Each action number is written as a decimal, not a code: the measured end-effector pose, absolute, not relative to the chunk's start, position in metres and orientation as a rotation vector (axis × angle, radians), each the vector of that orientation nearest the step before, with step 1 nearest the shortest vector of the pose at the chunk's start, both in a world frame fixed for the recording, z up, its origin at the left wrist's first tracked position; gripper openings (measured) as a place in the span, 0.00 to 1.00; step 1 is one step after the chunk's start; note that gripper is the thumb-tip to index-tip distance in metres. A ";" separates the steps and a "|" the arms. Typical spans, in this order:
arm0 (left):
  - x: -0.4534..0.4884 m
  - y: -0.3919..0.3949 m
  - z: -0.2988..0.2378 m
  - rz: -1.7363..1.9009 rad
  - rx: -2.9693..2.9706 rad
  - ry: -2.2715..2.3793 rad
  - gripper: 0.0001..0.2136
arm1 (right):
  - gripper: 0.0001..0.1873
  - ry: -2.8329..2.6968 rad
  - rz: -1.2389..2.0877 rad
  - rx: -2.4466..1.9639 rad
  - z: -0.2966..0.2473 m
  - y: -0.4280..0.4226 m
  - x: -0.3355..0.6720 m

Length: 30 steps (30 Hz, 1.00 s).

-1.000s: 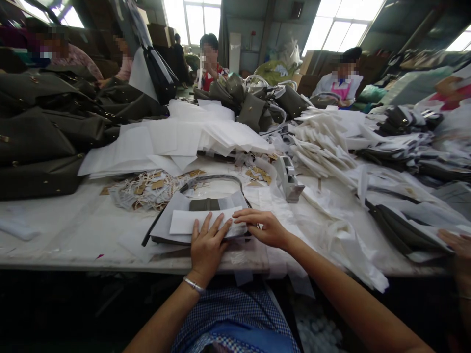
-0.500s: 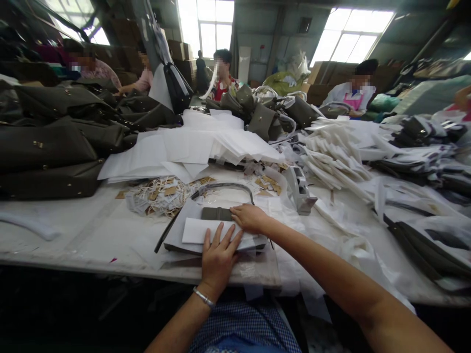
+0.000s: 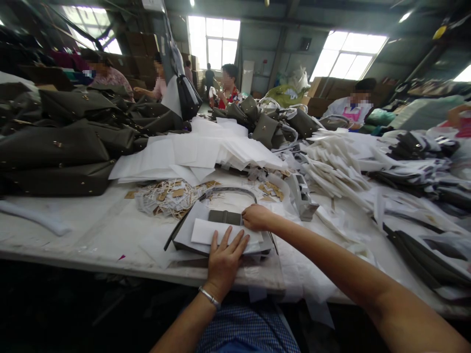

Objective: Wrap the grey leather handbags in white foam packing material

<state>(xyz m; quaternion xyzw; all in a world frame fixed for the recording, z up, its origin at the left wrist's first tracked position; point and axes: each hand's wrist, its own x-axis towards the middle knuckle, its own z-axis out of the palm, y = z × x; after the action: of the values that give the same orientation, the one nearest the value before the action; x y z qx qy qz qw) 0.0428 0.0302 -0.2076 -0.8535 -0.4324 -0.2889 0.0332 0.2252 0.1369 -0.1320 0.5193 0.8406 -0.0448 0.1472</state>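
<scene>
A dark olive handbag (image 3: 180, 245) lies on the table in front of me, its looped handle (image 3: 228, 189) pointing away. Across the bag is a folded white foam sheet (image 3: 202, 231). Fingers spread, my left hand (image 3: 225, 257) presses flat on that sheet. Just beyond the sheet, an olive flap or band (image 3: 222, 216) shows on the bag. My right hand (image 3: 255, 217) is closed at the right end of this band, fingers curled under. What lies inside its fingers is hidden.
Behind the bag lie a heap of tags with strings (image 3: 172, 196), a tape dispenser (image 3: 303, 198) and stacked white foam sheets (image 3: 195, 152). Olive handbags (image 3: 55, 147) pile up at left. Wrapped straps (image 3: 423, 166) cover the right. Several people work across the table.
My right hand has curled its fingers tighter at the band's right end and shifted slightly right. My left hand stays flat on the foam sheet. The camera view has tilted up a little.
</scene>
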 end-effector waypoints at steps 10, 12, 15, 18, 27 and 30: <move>0.044 0.033 -0.212 -0.984 -2.631 -1.316 0.23 | 0.22 2.458 -0.117 1.581 -0.139 0.137 0.233; 0.044 0.033 -0.213 -0.974 -2.637 -1.323 0.24 | 0.20 2.444 -0.141 1.559 -0.137 0.139 0.231; 0.043 0.033 -0.214 -0.956 -2.635 -1.312 0.26 | 0.18 2.368 -0.144 1.590 -0.133 0.142 0.224; 0.042 0.033 -0.214 -0.953 -2.622 -1.288 0.25 | 0.17 2.302 -0.128 1.620 -0.130 0.143 0.213; 0.040 0.031 -0.209 -0.943 -2.625 -1.282 0.24 | 0.15 2.308 -0.070 1.517 -0.126 0.138 0.215; 0.040 0.030 -0.208 -0.935 -2.642 -1.302 0.24 | 0.13 2.324 -0.058 1.489 -0.126 0.138 0.216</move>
<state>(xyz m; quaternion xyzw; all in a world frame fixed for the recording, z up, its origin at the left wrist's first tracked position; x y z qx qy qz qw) 0.0403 0.0304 -0.2076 -0.8547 -0.4211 -0.3024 0.0260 0.2158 0.1384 -0.1256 0.5297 0.8266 -0.0208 0.1891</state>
